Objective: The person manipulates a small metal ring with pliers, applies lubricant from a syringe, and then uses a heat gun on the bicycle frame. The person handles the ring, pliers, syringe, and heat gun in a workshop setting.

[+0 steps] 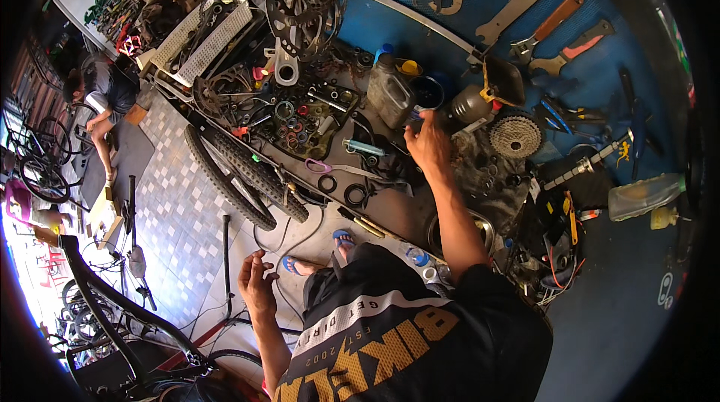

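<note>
My left hand [259, 282] is raised at the lower middle, fingers loosely curled but apart, with nothing visible in them. Higher up on the right, my right hand [427, 139] reaches over the cluttered bench, fingers slightly bent and apart, close to a dark blue container [427, 91] and a grey jug [386, 94]; whether its fingertips touch them is unclear. Around it lie a blue tube [364, 147], pink-handled scissors [319, 166], black rings [356, 193], a tray of small parts [319, 143] and a sprocket cassette [515, 133]. A brown bottle [469, 104] stands beside the container.
Two tyres [232, 169] lean by the bench edge. Wrenches [517, 4] hang on a blue panel. A bike frame [101, 297] fills the lower left. A seated person [101, 113] is among bicycles on the far left. A hose [227, 267] crosses the tiled floor [169, 154].
</note>
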Demonstrator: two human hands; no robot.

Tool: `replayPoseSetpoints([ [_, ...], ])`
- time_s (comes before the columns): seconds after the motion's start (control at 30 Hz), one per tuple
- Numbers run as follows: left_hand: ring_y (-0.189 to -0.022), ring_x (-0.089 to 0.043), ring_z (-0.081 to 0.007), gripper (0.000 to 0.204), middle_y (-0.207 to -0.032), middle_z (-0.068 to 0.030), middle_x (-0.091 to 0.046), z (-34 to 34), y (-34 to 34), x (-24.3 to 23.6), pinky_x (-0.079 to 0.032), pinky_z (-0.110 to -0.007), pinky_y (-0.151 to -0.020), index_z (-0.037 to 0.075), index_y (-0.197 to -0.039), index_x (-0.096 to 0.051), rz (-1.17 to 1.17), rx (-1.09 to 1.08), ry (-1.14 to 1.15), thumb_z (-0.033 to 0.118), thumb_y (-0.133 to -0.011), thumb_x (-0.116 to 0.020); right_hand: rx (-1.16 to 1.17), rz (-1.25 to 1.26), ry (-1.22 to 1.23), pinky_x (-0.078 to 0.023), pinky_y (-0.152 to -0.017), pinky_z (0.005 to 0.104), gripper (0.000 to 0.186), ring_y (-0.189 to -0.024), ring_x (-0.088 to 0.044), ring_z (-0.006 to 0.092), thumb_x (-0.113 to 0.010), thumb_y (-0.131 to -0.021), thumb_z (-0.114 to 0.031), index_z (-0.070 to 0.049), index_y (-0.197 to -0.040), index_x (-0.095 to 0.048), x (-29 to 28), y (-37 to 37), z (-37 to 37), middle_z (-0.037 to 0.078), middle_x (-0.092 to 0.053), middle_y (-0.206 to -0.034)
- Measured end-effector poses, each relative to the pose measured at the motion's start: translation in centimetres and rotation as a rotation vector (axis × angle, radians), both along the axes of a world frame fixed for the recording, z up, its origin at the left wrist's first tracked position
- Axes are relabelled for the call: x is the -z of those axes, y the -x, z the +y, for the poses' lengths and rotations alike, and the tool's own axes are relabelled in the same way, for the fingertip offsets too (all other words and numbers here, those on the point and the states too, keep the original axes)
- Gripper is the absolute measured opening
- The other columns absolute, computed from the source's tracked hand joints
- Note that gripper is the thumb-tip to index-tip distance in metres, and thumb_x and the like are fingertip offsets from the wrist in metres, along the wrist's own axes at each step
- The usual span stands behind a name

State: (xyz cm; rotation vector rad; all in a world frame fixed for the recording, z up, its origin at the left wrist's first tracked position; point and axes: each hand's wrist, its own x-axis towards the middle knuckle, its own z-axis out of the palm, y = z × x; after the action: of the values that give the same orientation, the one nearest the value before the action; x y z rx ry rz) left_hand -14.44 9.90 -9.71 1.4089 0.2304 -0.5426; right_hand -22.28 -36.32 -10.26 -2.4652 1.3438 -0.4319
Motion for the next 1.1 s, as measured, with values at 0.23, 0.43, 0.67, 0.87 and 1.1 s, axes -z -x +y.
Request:
replayPoseSetpoints([
  [0.23, -0.088, -0.063, -0.0109, 0.025, -0.113, -0.0031, -0.069, -0.6, 0.0, 0.2, -0.054, -0.027, -0.066, 0.005, -0.114, -0.069, -0.026, 0.077, 0.02, 0.026, -0.102, -0.068, 0.107, 0.182, -0.239, -0.057, -0.086, 0.0523, 0.082, -0.104, -0.069, 0.0466, -0.072, -0.087, -0.037, 0.005, -0.146, -0.034, 0.8, -3.0, -4.6, 0.032, -0.069, -0.116],
  [0.43, -0.088, -0.064, -0.011, 0.024, -0.111, -0.0035, -0.07, 0.0, 1.8, 0.9, -0.055, -0.027, -0.067, 0.004, -0.114, -0.069, 0.023, 0.042, 0.02, 0.025, -0.101, -0.068, 0.117, 0.265, -0.337, -0.059, -0.089, 0.0471, 0.063, -0.102, -0.071, 0.0391, -0.071, -0.087, -0.035, 0.002, -0.134, -0.053, 2.8, -3.9, -7.4, 0.023, -0.073, -0.11],
  [0.67, -0.087, -0.064, -0.0106, 0.023, -0.109, -0.0034, -0.071, 0.5, 2.4, 1.0, -0.055, -0.027, -0.067, 0.004, -0.112, -0.07, 0.026, 0.003, -0.006, 0.024, -0.102, -0.067, 0.142, 0.34, -0.29, -0.06, -0.081, 0.044, 0.033, -0.086, -0.076, 0.0315, -0.07, -0.085, -0.032, -0.001, -0.096, -0.075, 4.1, -4.4, -8.3, 0.014, -0.077, -0.081],
  [0.87, -0.087, -0.064, -0.0106, 0.024, -0.11, -0.0035, -0.071, 0.3, 2.4, 1.0, -0.055, -0.027, -0.067, 0.003, -0.113, -0.071, 0.007, -0.001, -0.008, 0.025, -0.102, -0.067, 0.132, 0.381, -0.334, -0.059, -0.086, 0.0465, 0.035, -0.096, -0.074, 0.0355, -0.069, -0.085, -0.03, -0.001, -0.102, -0.076, 1.5, -4.7, -7.5, 0.017, -0.076, -0.094],
  [1.1, -0.086, -0.064, -0.0108, 0.024, -0.11, -0.0041, -0.07, 0.6, 3.1, 1.1, -0.056, -0.026, -0.065, 0.003, -0.112, -0.071, 0.031, -0.016, -0.022, 0.024, -0.101, -0.068, 0.133, 0.365, -0.286, -0.057, -0.093, 0.0492, 0.043, -0.111, -0.069, 0.0401, -0.069, -0.087, -0.028, -0.003, -0.121, -0.07, 0.0, -4.5, -6.1, 0.022, -0.072, -0.118],
])
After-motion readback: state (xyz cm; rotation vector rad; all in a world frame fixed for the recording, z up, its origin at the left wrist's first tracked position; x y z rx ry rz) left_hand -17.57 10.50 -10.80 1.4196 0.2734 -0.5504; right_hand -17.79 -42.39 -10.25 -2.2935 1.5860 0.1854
